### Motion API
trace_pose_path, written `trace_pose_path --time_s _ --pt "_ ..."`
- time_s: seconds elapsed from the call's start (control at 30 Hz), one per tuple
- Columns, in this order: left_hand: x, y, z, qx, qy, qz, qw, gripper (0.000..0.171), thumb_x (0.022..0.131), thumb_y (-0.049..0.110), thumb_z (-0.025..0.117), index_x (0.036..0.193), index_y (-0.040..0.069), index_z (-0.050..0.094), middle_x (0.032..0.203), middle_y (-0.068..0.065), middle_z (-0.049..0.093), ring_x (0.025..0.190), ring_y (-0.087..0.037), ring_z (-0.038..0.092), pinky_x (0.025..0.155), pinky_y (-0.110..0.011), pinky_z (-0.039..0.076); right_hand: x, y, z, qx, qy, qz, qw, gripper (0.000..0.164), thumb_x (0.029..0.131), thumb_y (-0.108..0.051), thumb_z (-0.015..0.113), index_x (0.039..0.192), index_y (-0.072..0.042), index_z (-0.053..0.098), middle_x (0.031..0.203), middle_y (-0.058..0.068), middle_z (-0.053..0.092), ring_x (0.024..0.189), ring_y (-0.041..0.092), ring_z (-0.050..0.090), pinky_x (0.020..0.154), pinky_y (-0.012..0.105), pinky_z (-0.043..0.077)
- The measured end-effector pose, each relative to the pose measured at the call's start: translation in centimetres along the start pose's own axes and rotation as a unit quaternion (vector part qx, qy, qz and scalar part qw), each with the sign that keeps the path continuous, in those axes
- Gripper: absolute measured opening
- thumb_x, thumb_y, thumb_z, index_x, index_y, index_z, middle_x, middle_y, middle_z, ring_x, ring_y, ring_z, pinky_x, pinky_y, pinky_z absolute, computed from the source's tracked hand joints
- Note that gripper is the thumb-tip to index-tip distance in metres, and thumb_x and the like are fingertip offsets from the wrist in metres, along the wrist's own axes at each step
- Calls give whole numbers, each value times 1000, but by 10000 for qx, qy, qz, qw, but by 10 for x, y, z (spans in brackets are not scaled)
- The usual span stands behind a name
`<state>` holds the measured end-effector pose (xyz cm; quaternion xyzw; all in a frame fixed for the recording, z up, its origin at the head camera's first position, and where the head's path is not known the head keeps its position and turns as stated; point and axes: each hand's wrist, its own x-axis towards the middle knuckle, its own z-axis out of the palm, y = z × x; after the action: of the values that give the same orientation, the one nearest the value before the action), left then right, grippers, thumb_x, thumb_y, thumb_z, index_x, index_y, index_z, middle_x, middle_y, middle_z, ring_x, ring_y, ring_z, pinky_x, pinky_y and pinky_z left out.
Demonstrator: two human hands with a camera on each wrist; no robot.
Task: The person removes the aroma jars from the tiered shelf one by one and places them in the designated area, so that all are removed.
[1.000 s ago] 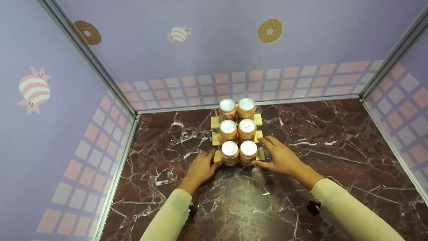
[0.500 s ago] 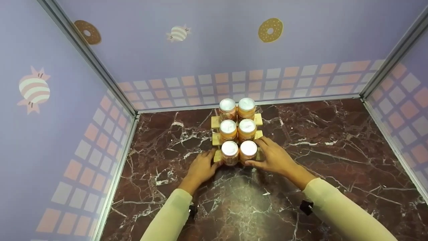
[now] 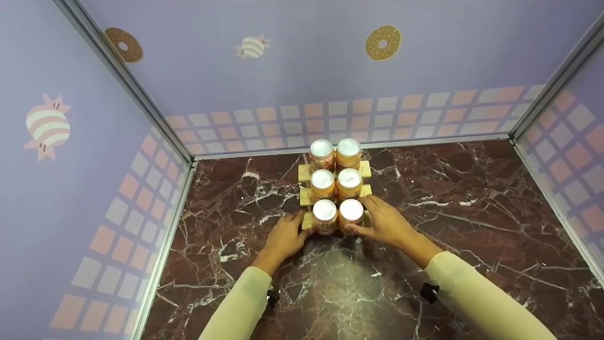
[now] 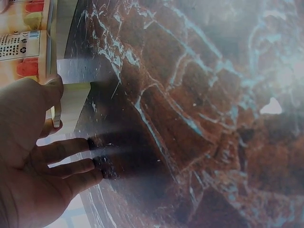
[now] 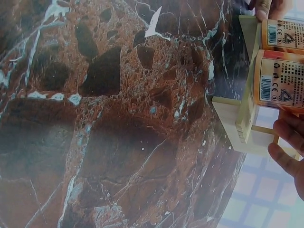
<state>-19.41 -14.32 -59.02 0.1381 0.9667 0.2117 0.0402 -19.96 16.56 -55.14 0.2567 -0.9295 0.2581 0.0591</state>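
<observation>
Several orange-labelled cans with white tops stand upright in pairs on a stepped wooden rack (image 3: 306, 196). My left hand (image 3: 283, 234) is at the rack's front left end. In the left wrist view, the thumb and index finger of the left hand (image 4: 28, 156) pinch the edge of its lowest board, beside the front left can (image 4: 19, 54). My right hand (image 3: 389, 222) holds the front right can (image 3: 351, 210), thumb on its near side and fingers on its far right side. The right wrist view has the right hand (image 5: 292, 142) partly cut off beside that can (image 5: 280, 85).
Under the rack lies a dark red marbled tabletop (image 3: 245, 212). A purple back wall (image 3: 306, 61) with printed sweets and checks rises behind the cans. Side walls (image 3: 71, 189) close off left and right. A small white scrap (image 3: 376, 274) lies in front.
My right hand has moved left from the rack's right end, and its thumb now lies across the front right can. The left hand, rack and cans have stayed in place.
</observation>
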Motion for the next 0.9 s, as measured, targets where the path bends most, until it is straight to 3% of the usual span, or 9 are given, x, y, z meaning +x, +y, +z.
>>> trace_pose_path --time_s 0.17,0.23,0.37,0.6,0.9 --pt "3 -1 2 92 -17 20 10000 71 107 38 72 161 -3 52 156 -32 61 145 -53 58 122 -65 50 0 -1 2 14 58 1 10000 79 93 -48 89 143 7 62 138 28 72 125 48 72 107 64 60" --pt "10 -17 19 209 164 175 9995 72 108 44 69 162 -1 52 155 -29 62 145 -50 59 121 -63 51 -1 -2 2 46 97 -3 9999 79 93 -46 89 143 8 62 137 30 72 124 50 72 106 65 60" --pt "15 -30 34 360 428 347 9978 73 108 52 66 160 1 55 150 -26 67 139 -48 63 116 -63 54 -1 -3 2 194 193 -36 9996 78 92 -44 91 144 7 62 138 31 73 123 50 73 106 64 61" --pt "4 -2 3 -57 80 123 9999 70 106 37 73 158 -6 54 152 -34 62 142 -56 58 122 -67 48 -1 -4 4 272 440 -274 9983 74 90 -39 93 140 5 62 132 28 76 115 47 77 100 62 64" --pt "2 2 1 58 78 104 9999 69 108 37 71 159 -5 53 153 -35 62 142 -56 59 123 -66 48 -3 -3 6 265 522 -380 9976 73 92 -38 92 142 4 59 127 27 77 111 45 78 95 61 65"
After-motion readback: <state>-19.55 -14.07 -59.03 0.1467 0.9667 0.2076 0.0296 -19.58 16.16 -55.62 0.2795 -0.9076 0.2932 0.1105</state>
